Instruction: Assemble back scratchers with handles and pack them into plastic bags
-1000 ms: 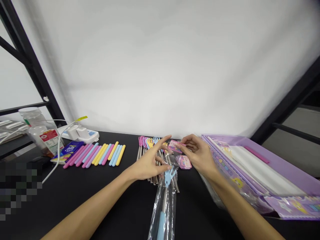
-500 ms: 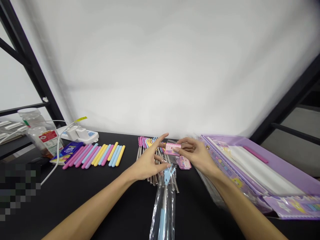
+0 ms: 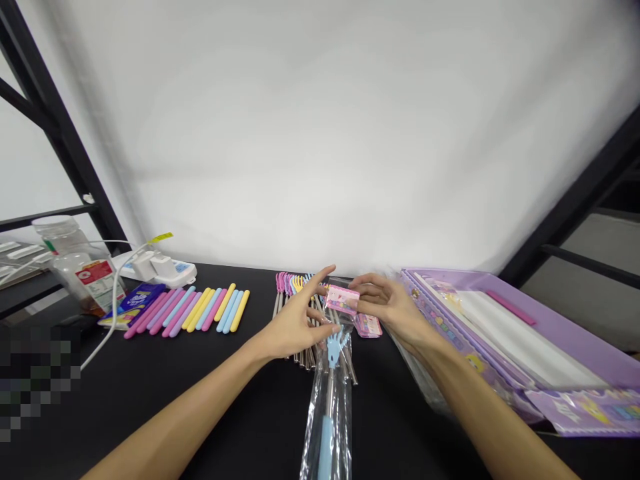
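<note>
A clear plastic bag (image 3: 343,420) holds a back scratcher (image 3: 334,348) with a light blue hand-shaped head, metal shaft and blue handle. My left hand (image 3: 295,325) is at the bag's upper part, thumb against it beside the blue head, index finger stretched up and away. At the bag's mouth is a small pink printed card (image 3: 343,299); my right hand (image 3: 387,303) has its fingers at the card's right edge, fingertips partly hidden. Under and behind lie several metal rods with coloured hand-shaped heads (image 3: 286,283). More pink cards (image 3: 369,325) lie below my right hand.
Coloured handles (image 3: 193,312) lie in a row at left, beside a purple packet (image 3: 135,303), a clear jar (image 3: 75,267), a power strip (image 3: 175,272) and a white cable. A purple box (image 3: 550,340) and loose clear bags (image 3: 425,373) are at right. A white wall stands behind.
The pink card has shifted slightly left and down at the bag's mouth. My right thumb no longer shows across its front. My left hand is nearly still.
</note>
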{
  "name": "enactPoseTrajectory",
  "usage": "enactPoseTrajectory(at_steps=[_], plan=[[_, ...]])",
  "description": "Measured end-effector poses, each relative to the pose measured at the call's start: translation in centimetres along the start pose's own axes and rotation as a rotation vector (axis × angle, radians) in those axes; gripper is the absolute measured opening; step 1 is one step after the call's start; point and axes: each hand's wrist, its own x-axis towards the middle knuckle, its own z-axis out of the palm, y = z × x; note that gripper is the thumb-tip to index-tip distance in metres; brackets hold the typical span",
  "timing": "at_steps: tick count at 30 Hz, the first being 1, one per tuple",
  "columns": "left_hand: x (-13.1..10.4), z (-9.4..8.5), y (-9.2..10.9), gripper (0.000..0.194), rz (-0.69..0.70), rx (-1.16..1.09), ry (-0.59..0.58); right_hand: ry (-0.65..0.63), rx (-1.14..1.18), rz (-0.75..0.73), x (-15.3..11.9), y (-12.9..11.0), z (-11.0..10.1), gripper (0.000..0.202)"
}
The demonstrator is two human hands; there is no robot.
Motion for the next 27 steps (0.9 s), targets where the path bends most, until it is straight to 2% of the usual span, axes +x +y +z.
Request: enactPoseTrajectory(at_steps=[7,15,22,25,27], plan=[[-0.1,0.1,0.0,0.092,0.008,0.021,-0.004,0.057,-0.022,-0.021,0.1,0.4,0.4,0.036],[0.0,0.2,-0.1,0.089,0.018,0.039,0.054,-0.066,0.028,0.01,-0.3,-0.2,0.4,0.031],[0.0,0.3,-0.3,0.088,0.012,0.069,0.085,0.06,-0.11,-0.031,0.0,0.0,0.8,0.039],[0.0,0.4,-0.1,0.085,0.028,0.081,0.117,0.071,-0.083,0.031,-0.1,0.0,0.9,0.046],[0.1,0.2,0.1,0.08,0.056,0.103,0.182,-0.011,-0.052,0.149,-0.4,-0.1,1.1,0.048]])
